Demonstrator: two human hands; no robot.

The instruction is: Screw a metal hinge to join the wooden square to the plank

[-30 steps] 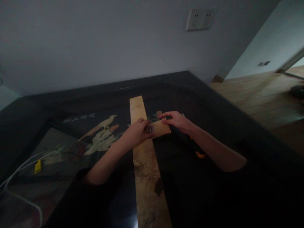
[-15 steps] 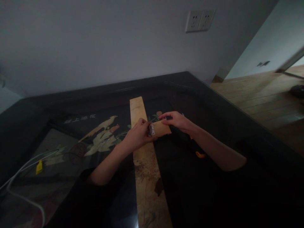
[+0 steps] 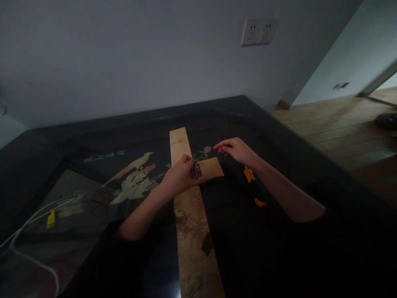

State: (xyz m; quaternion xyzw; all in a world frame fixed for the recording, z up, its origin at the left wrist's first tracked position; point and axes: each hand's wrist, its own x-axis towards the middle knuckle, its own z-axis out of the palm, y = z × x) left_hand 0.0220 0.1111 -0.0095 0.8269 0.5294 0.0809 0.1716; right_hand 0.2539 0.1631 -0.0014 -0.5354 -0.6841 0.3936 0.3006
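Observation:
A long pale wooden plank [image 3: 192, 223] lies lengthwise on the dark table [image 3: 279, 136], with a short wooden piece [image 3: 212, 167] butted against its right side. My left hand [image 3: 180, 176] pinches a small metal hinge [image 3: 195, 170] where the two pieces meet. My right hand [image 3: 236, 150] hovers just above and to the right of the short piece, thumb and forefinger pinched together; whether they hold something small I cannot tell. A black and orange tool [image 3: 252, 186] lies on the table under my right wrist.
The tabletop has an inlaid bird picture [image 3: 133, 174] on the left. A white cable with a yellow tag [image 3: 49, 218] lies at the far left. A grey wall with two sockets [image 3: 259, 31] stands behind; wooden floor [image 3: 341, 128] to the right.
My right hand has lifted off the short wooden piece and moved up and right, uncovering the orange-handled tool. My left hand stays on the hinge.

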